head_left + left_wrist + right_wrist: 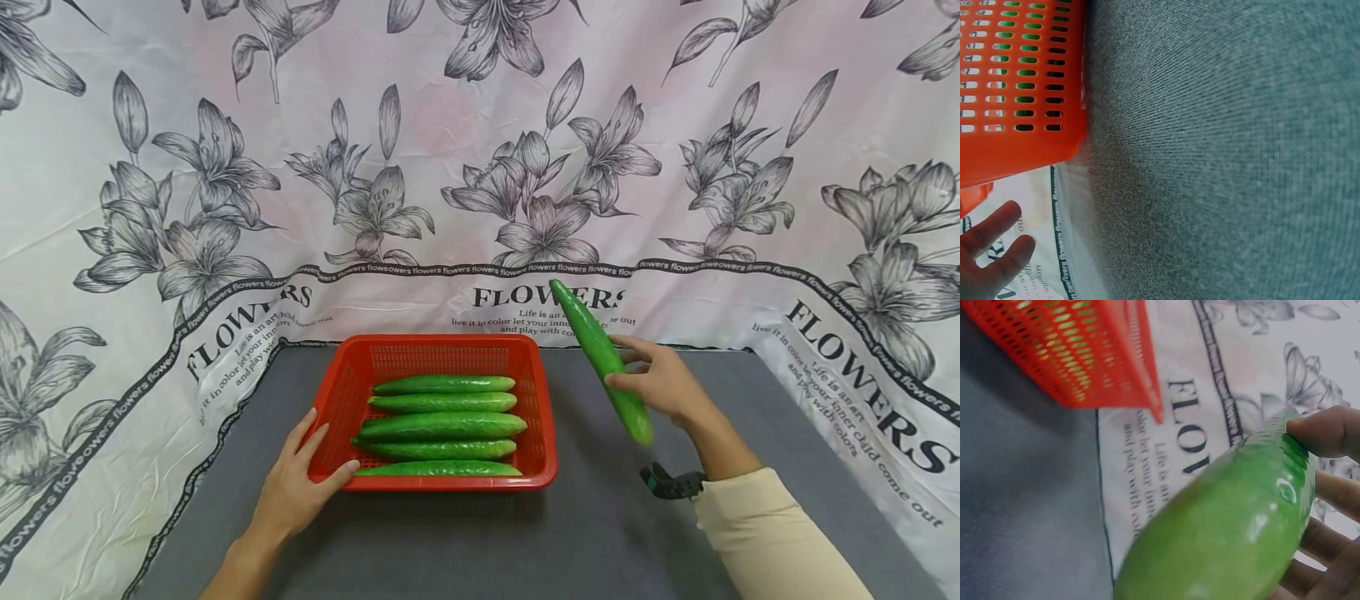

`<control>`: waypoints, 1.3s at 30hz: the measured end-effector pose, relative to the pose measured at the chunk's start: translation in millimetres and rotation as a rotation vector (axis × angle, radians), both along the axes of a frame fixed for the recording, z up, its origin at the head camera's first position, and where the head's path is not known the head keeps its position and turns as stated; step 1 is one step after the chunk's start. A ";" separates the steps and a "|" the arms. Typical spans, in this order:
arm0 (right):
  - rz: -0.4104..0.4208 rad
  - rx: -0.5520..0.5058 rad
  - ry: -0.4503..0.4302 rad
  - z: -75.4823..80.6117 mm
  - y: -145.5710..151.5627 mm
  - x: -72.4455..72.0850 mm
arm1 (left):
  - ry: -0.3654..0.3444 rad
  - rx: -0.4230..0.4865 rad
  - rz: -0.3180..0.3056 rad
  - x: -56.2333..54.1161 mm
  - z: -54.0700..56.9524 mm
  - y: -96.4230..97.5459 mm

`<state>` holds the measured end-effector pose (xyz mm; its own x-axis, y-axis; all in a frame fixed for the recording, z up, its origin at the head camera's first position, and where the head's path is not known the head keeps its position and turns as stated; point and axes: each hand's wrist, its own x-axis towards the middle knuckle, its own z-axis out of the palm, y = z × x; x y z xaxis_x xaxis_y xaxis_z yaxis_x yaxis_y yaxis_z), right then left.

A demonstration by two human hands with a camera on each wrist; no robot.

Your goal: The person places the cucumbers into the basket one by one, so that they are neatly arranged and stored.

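A red plastic basket (546, 433) with slotted walls sits on the grey table. Several green cucumbers (442, 425) lie in it side by side, crosswise. My left hand (296, 475) rests at the basket's left front corner, thumb on the rim and fingers spread along the side. To the right of the basket, my right hand (656, 379) pinches another cucumber (600, 350) between thumb and fingers, holding it tilted above the table. In the right wrist view this cucumber (1229, 525) fills the foreground, with the thumb pressed on its upper side.
The grey cloth-covered table (600, 533) extends around the basket. Behind it and at both sides hangs a white curtain (420, 125) with flower prints and lettering. A dark band (671, 483) circles the right wrist.
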<state>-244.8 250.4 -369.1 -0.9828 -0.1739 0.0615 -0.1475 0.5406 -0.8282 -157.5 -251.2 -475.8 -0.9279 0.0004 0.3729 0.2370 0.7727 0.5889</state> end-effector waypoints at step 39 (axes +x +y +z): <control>0.291 0.047 0.172 36.4 -110.1 -28.0 | -0.034 -0.003 0.001 -0.5 0.2 -1.6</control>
<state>-272.7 140.3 -332.7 -0.8678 -0.4517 0.2072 -0.4361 0.4922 -0.7534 -158.0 -252.9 -475.6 -0.9401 0.0003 0.3409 0.2157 0.7748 0.5943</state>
